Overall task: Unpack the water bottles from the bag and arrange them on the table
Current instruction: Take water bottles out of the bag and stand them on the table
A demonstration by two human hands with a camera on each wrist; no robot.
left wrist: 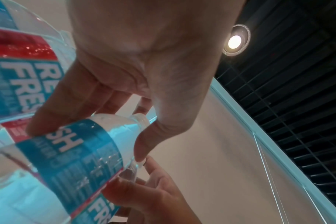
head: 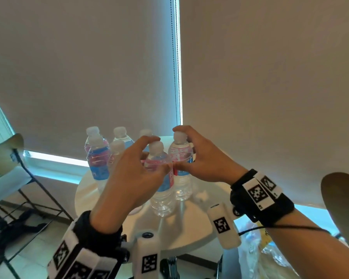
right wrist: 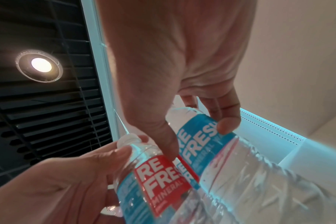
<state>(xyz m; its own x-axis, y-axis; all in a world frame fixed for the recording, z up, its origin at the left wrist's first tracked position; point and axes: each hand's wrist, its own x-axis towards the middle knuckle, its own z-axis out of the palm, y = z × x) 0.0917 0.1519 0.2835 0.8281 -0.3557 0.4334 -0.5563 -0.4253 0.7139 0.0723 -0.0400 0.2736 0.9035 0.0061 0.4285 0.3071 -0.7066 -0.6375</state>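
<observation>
Several clear water bottles with blue and red labels stand on a round white table [head: 189, 228]. My left hand [head: 158, 153] grips the nearest bottle [head: 162, 198] at its shoulder; in the left wrist view the left hand [left wrist: 86, 142] has its fingers on the label and its thumb on the other side. My right hand [head: 176, 148] grips the bottle [head: 182, 184] just right of it, the right hand [right wrist: 199, 141] with its thumb between the two bottles. Both bottles stand upright and close together. The other bottles [head: 97, 158] cluster at the back left.
A crumpled clear plastic bag [head: 256, 248] lies low at the right, past the table's edge. A chair [head: 6, 158] stands to the left, and a curved chair back [head: 340, 198] rises at the right. Window blinds hang behind the table.
</observation>
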